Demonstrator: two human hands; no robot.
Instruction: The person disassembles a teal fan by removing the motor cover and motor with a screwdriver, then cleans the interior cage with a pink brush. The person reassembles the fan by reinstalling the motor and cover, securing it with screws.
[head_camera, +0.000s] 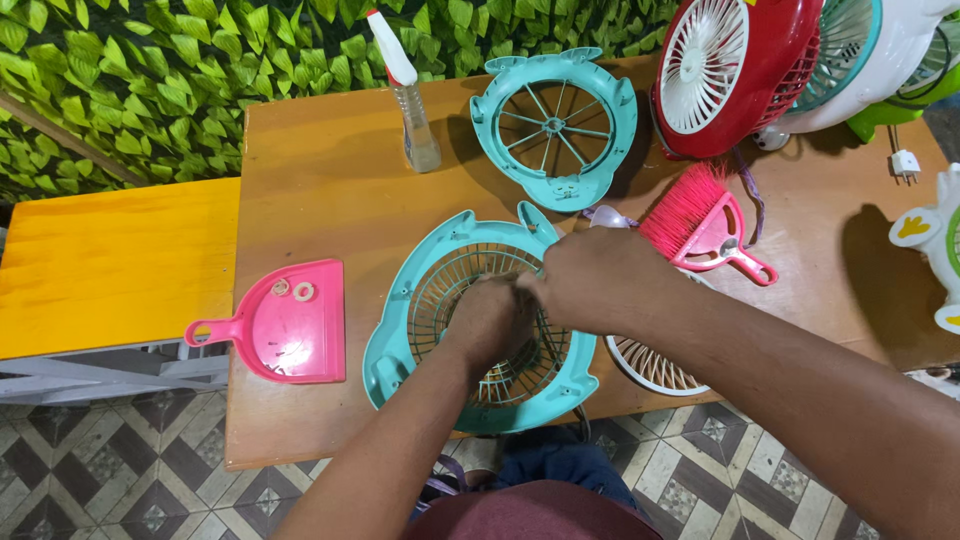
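Note:
A teal fan housing (400, 340) with a round wire-like grille lies flat on the wooden table (320, 180) in front of me. My left hand (490, 320) rests on the grille's middle with its fingers curled down. My right hand (595, 280) reaches in from the right and meets the left hand over the grille's upper part. Whether either hand pinches a small part is hidden. A second teal fan shell (553, 125) with thin spokes lies farther back.
A pink dustpan (285, 325) with small washers lies at the left. A spray bottle (410, 95) stands at the back, a pink hand brush (700, 225) at the right, a white grille (650, 368) near the front edge. Red and white fans (740, 65) crowd the back right corner.

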